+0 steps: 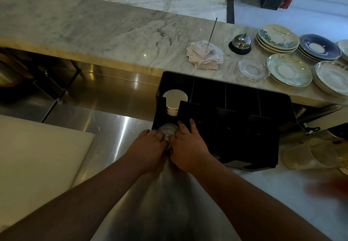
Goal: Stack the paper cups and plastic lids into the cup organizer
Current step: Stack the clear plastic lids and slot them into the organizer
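On the far left a white cutting board [37, 156] lies on the steel table [113, 127]. Moving right, we see our left hand [150, 144] with its fingers curled round a stack of clear plastic lids [168, 130]. The stack sits at the mouth of the lower front slot, at the left end of the black cup organizer [235, 109]. Just above that slot, the paper cups [175, 99] are already nested upside down in the leftmost upper compartment.

Our right hand [188, 146] closes on the lids from the other side. Its thumb side appears to pinch the stack, while two fingers lie straight on the organizer's front panel. Further right, more clear cups [310, 154] lie on their sides on the table, and saucers [290, 69] stand on the marble ledge behind.

We judge the lids to be partly seated, not fully home. From here the main risks are these:

- The stack is loose and slippery. Uneven pressure from our two hands could make it fan out or tilt, and it would then jam at the slot mouth.
- Pushing hard could shove the organizer back.
- If we let go too soon, lids may spill onto the table.
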Demonstrator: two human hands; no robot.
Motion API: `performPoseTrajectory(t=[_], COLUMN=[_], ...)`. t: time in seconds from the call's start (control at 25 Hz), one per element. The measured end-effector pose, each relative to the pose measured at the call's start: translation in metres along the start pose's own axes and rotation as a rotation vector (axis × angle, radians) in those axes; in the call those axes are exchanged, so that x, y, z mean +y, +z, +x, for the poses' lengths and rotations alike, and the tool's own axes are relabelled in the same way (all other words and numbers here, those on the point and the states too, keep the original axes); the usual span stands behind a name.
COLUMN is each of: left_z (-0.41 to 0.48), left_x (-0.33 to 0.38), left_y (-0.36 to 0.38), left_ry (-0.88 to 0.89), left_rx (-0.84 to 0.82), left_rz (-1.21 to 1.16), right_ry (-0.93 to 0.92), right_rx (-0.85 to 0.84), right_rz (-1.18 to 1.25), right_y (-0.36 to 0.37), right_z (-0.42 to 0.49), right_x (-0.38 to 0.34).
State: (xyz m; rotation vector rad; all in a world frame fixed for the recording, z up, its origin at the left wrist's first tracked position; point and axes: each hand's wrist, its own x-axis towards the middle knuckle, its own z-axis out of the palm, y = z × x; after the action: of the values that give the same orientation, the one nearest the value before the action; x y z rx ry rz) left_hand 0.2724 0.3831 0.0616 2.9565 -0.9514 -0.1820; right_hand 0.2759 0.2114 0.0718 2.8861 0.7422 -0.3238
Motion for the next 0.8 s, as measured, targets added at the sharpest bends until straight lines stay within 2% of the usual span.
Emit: performPoseTrajectory(t=[0.16, 0.36, 0.64, 0.8], left_z=[-0.001, -0.014, 0.013, 0.035], left_x=[-0.003, -0.006, 0.008, 0.017], left_y=[-0.006, -0.021, -0.008, -0.005], left_ry=[-0.015, 0.092, 0.01, -0.106], left_rx=[-0.012, -0.003, -0.113, -0.185], left_rz=[-0.028, 0.015, 0.16, 0.217], right_ry=[0.002, -0.011, 0.086, 0.09], right_rx=[0.009, 0.034, 0.157, 0.146], right_rz=[0.019, 0.026, 0.106, 0.105], right_y=[-0.008, -0.025, -0.027, -0.013], right_z=[-0.003, -0.014, -0.042, -0.06], right_x=[0.0, -0.002, -0.009, -0.005])
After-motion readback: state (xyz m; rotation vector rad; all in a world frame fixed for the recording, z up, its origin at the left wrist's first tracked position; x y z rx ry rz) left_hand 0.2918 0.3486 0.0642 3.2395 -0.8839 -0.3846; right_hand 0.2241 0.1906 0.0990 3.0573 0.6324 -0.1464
